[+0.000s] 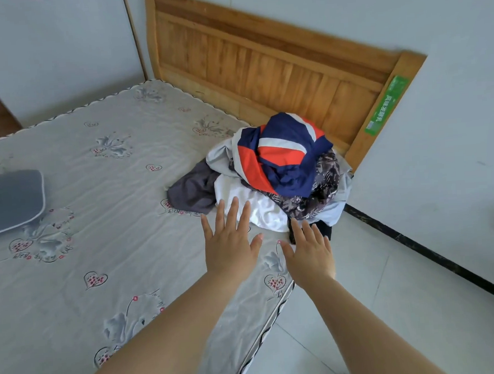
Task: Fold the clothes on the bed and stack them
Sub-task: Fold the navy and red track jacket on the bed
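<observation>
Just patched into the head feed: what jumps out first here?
A rumpled clothes pile, topped by a navy, orange and white garment, sits at the bed's corner by the wooden headboard. Left hand and right hand reach toward it, fingers spread, holding nothing.

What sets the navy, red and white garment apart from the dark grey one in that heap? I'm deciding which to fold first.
The navy, red and white garment sits on top of the heap, bunched high near the headboard; the dark grey garment lies low at the heap's left edge, spilling onto the mattress. The first has bold colour blocks, the second is plain. Both are crumpled and unfolded, and neither hand holds them.
</observation>
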